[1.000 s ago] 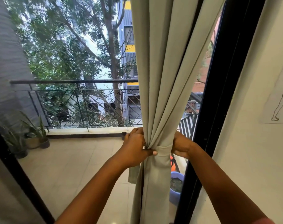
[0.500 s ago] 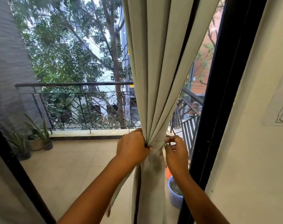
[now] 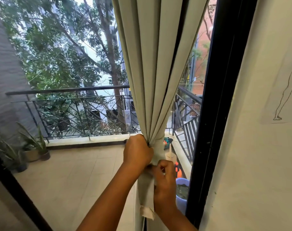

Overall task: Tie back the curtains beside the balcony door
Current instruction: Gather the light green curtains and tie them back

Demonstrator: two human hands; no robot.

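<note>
Both hands' fingers (image 3: 142, 153) curled tight round gathered curtain (image 3: 156, 80).

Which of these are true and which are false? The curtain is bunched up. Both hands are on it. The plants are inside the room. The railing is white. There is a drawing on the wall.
1. The curtain is bunched up: true; the left hand grips the gathered folds.
2. Both hands are on it: true; the right hand pinches the tie-back strip hanging there.
3. The plants are inside the room: false; they stand in pots out on the balcony.
4. The railing is white: false; it is dark metal.
5. There is a drawing on the wall: true.
</note>
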